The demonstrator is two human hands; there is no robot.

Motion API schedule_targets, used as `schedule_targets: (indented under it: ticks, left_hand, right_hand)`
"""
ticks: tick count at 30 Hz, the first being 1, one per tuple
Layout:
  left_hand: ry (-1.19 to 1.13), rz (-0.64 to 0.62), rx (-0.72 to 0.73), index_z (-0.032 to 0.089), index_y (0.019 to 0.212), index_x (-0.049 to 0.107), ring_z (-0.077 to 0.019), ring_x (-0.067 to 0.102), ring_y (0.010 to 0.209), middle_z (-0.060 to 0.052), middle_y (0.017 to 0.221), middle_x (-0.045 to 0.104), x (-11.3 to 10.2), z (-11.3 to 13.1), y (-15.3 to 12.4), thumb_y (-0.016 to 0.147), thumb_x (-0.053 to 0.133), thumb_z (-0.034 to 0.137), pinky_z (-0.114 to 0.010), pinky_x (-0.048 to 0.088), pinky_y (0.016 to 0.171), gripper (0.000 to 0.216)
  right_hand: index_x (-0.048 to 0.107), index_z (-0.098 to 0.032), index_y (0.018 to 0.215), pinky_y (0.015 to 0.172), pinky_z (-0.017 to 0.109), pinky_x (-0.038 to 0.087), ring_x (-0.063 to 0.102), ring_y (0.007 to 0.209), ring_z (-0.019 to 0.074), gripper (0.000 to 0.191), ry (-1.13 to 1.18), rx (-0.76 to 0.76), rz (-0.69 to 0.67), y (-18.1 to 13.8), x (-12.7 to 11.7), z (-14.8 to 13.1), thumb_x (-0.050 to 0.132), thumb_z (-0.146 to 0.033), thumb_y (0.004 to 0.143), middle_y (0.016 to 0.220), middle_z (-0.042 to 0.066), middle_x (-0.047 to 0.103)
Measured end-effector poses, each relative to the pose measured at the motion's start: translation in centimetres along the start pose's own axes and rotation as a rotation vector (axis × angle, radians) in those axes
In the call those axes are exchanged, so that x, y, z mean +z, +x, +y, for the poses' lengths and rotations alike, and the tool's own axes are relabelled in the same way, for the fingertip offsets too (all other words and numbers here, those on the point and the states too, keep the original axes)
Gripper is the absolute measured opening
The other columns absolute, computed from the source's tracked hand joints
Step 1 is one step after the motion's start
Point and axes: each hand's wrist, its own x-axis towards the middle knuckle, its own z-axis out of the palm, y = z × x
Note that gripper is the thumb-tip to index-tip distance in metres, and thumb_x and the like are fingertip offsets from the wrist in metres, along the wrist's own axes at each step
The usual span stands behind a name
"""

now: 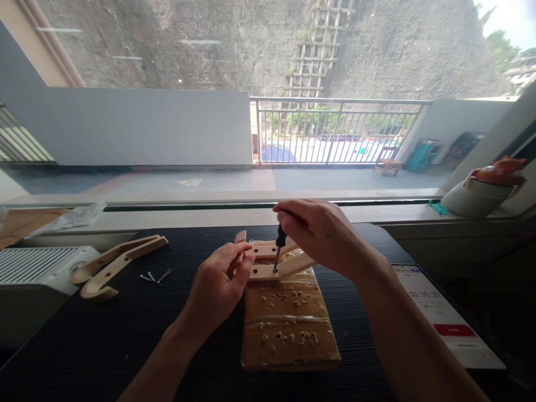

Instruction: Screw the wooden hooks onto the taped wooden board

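My right hand [316,231] grips the dark handle of a screwdriver [280,240], which points down with its tip at a hole in a pale wooden hook [295,267]. The fingers of my left hand [221,279] are closed on the left end of that hook. Behind it lies a second wooden piece [264,251] of similar shape, with dark holes. Both rest on the far part of a brown block [288,352] wrapped in clear tape, its top pitted with several holes. Whether a screw sits under the tip is too small to tell.
Two more wooden hooks [109,273] lie at the table's left, with several loose screws [154,276] beside them. On the right, a tablet [454,324] shows a running-time display. Beyond the black table [167,251] are a windowsill [201,218], a radiator [37,268] and a pot [473,195].
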Motion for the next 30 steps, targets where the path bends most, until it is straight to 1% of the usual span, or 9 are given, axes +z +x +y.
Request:
schedule_targets:
  ticks: [4,7,10,14,17,19,24,27,30]
  left_hand:
    - [-0.003,0.002,-0.005,0.018,0.103,0.061,-0.0163,0.059,0.084,-0.004,0.094,0.065,0.0,0.0,0.0,0.085,0.049,0.027,-0.025,0.044,0.078,0.023]
    - [-0.013,0.001,-0.012,0.018,0.104,0.06,-0.0168,0.059,0.088,-0.004,0.099,0.064,0.0,0.0,0.0,0.085,0.049,0.028,-0.025,0.044,0.08,0.024]
    - [-0.008,-0.001,-0.011,0.018,0.103,0.06,-0.0165,0.059,0.087,-0.004,0.097,0.064,0.0,0.1,0.0,0.086,0.049,0.029,-0.026,0.044,0.08,0.024]
    - [0.003,-0.002,-0.011,0.017,0.102,0.06,-0.0157,0.058,0.081,-0.004,0.09,0.063,0.1,0.1,0.0,0.086,0.048,0.03,-0.026,0.044,0.077,0.024]
    - [0.009,0.019,-0.046,0.018,0.106,0.058,-0.0155,0.057,0.079,-0.003,0.087,0.062,0.1,0.3,-0.1,0.086,0.048,0.032,-0.027,0.044,0.076,0.026]
    - [0.016,0.021,-0.096,0.019,0.102,0.058,-0.0159,0.057,0.078,-0.003,0.087,0.062,0.0,0.5,-0.2,0.084,0.05,0.035,-0.027,0.045,0.074,0.025]
    - [-0.048,0.011,-0.214,0.021,0.095,0.057,-0.0172,0.058,0.08,-0.002,0.094,0.062,-1.1,0.7,0.0,0.08,0.055,0.041,-0.029,0.046,0.073,0.026]
    - [-0.082,-0.034,-0.249,0.021,0.095,0.058,-0.0177,0.058,0.081,-0.001,0.092,0.063,-2.1,0.5,0.3,0.08,0.054,0.044,-0.03,0.046,0.075,0.028]
    - [-0.109,-0.137,-0.284,0.02,0.093,0.06,-0.0174,0.059,0.076,-0.001,0.086,0.065,-2.8,0.2,0.6,0.08,0.052,0.046,-0.028,0.046,0.069,0.03]
  right_hand:
    - [0.063,-0.02,0.094,0.052,0.022,0.027,0.041,0.056,0.0074,0.022,0.102,-0.039,-0.024,-0.2,0.0,-0.3,0.044,-0.028,0.088,0.066,-0.003,0.057]
    - [0.064,-0.02,0.092,0.049,0.022,0.025,0.038,0.05,0.0066,0.023,0.086,0.003,0.004,-0.2,0.2,0.4,0.046,-0.033,0.087,0.057,-0.005,0.052]
    - [0.065,-0.019,0.086,0.051,0.022,0.027,0.038,0.052,0.0068,0.024,0.06,0.019,0.035,0.0,0.2,0.9,0.047,-0.034,0.087,0.06,-0.004,0.053]
    - [0.065,-0.018,0.087,0.056,0.023,0.03,0.045,0.061,0.0077,0.02,0.103,-0.05,0.005,-0.1,0.2,0.0,0.048,-0.029,0.086,0.072,-0.002,0.059]
    - [0.063,-0.02,0.09,0.055,0.022,0.03,0.045,0.061,0.0068,0.016,0.193,-0.106,-0.052,-0.2,0.3,-0.9,0.049,-0.026,0.085,0.071,-0.003,0.058]
    - [0.063,-0.02,0.088,0.053,0.022,0.03,0.044,0.058,0.0064,0.017,0.206,-0.083,-0.046,-0.2,0.5,-0.9,0.049,-0.028,0.086,0.068,-0.004,0.058]
    - [0.061,-0.018,0.076,0.048,0.022,0.027,0.037,0.048,0.0063,0.027,0.082,0.091,0.068,0.2,1.0,0.5,0.048,-0.04,0.085,0.052,-0.005,0.049]
    - [0.062,-0.019,0.08,0.049,0.022,0.026,0.037,0.049,0.0065,0.026,0.094,0.091,0.065,0.1,1.0,0.5,0.046,-0.038,0.086,0.054,-0.004,0.049]
    - [0.063,-0.021,0.09,0.05,0.022,0.027,0.04,0.052,0.0063,0.022,0.205,0.01,-0.036,-0.2,0.7,-0.3,0.045,-0.033,0.087,0.06,-0.004,0.052]
